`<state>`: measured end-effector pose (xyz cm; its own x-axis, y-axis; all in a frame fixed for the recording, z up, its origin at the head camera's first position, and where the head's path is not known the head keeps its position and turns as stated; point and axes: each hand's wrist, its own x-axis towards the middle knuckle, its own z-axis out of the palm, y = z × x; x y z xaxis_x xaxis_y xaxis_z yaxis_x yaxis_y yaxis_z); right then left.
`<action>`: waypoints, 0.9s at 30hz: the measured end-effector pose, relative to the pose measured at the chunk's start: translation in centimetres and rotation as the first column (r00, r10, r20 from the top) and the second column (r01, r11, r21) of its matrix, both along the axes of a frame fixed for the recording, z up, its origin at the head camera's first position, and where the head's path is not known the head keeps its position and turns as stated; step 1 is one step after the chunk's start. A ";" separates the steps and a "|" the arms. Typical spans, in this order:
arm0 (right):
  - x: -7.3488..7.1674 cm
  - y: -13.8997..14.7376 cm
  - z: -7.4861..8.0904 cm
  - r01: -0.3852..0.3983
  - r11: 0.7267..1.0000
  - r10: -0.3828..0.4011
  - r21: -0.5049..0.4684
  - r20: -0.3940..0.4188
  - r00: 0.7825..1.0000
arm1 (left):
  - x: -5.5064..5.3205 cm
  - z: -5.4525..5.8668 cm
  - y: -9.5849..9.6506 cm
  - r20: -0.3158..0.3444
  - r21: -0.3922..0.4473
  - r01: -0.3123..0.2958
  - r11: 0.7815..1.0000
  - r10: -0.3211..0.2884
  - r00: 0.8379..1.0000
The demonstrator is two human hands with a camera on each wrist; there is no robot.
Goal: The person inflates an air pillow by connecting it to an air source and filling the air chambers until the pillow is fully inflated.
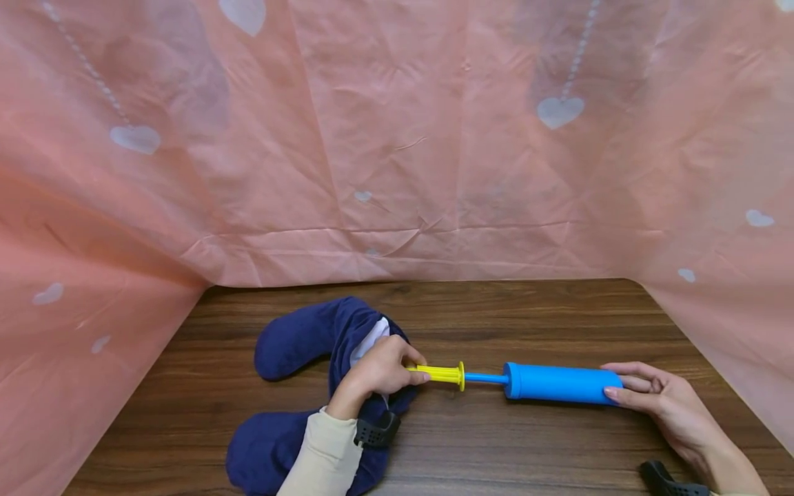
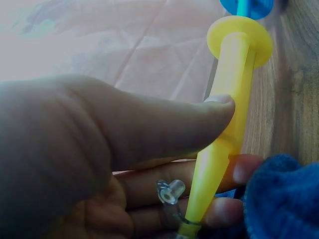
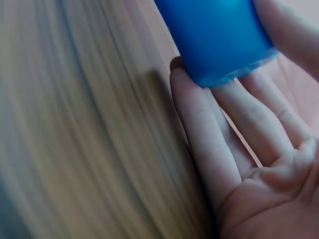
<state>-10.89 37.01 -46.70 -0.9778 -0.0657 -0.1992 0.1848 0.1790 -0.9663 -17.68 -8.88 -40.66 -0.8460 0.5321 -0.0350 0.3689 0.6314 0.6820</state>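
Observation:
A hand air pump lies lengthwise between my hands, with a yellow nozzle end (image 1: 440,374), a thin blue rod and a blue barrel (image 1: 558,383). My left hand (image 1: 386,365) pinches the yellow end between thumb and fingers. In the left wrist view, the tapered yellow tip (image 2: 207,184) meets a clear valve (image 2: 188,229), and a clear valve cap (image 2: 170,191) hangs beside it. Around that hand is a navy U-shaped neck pillow (image 1: 298,337), with white lining (image 1: 371,339) showing. My right hand (image 1: 666,399) holds the barrel's far end, thumb and fingers on opposite sides.
Everything rests on or just above a dark wood-grain table (image 1: 484,317). Pink sheeting with pale hearts (image 1: 422,138) hangs behind and along both sides. A black wrist strap (image 1: 378,430) sits on the left forearm, and another black wrist device (image 1: 670,480) on the right.

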 end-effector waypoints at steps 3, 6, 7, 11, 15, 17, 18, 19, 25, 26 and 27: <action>-0.2 -1.7 0.2 0.010 1.000 -0.010 -0.005 -0.001 1.000 | 0.0 0.0 -0.1 0.004 0.004 -0.002 1.000 0.002 1.000; -0.4 -3.4 0.4 0.030 1.000 -0.030 0.009 -0.019 0.999 | 0.0 0.0 -0.1 -0.003 0.000 0.000 1.000 0.000 1.000; -0.4 -3.9 0.5 0.036 0.999 -0.036 0.014 -0.025 0.999 | 0.0 0.0 0.0 -0.002 -0.002 -0.002 1.000 0.002 1.000; -0.5 -5.7 0.6 0.041 0.999 -0.039 0.034 -0.035 0.999 | 0.0 0.1 0.1 0.003 -0.010 -0.009 1.000 0.009 1.000; -0.5 -6.9 0.6 0.035 0.998 -0.033 0.054 -0.031 0.999 | 0.0 0.0 0.1 0.006 -0.020 -0.014 1.000 0.014 1.000; -0.5 -7.1 0.6 0.036 0.997 -0.034 0.066 -0.031 0.999 | 0.1 0.1 0.1 0.010 -0.027 -0.019 0.999 0.020 1.000; -0.6 -7.1 0.6 0.039 0.997 -0.036 0.070 -0.031 0.999 | 0.1 0.0 0.1 0.010 -0.032 -0.020 0.999 0.020 1.000; -0.6 -7.1 0.6 0.042 0.997 -0.040 0.071 -0.031 0.999 | 0.1 0.1 0.1 0.008 -0.037 -0.019 0.999 0.019 1.000; -0.6 -6.1 0.5 0.031 0.999 -0.030 0.021 -0.038 0.999 | 0.1 0.0 0.1 -0.015 -0.048 0.001 0.999 -0.002 1.000; -0.6 -5.7 0.4 0.030 1.000 -0.030 -0.001 -0.040 0.999 | 0.1 0.0 0.1 -0.017 -0.045 0.004 0.999 -0.005 1.000; -0.5 -5.2 0.4 0.029 0.999 -0.030 -0.025 -0.045 0.999 | 0.1 -0.1 0.1 -0.018 -0.042 0.007 0.999 -0.008 1.000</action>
<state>-11.41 31.81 -46.33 -0.9874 -0.0409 -0.1531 0.1454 0.1502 -0.9779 -17.56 -8.78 -40.75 -0.8427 0.5368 -0.0421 0.3858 0.6565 0.6482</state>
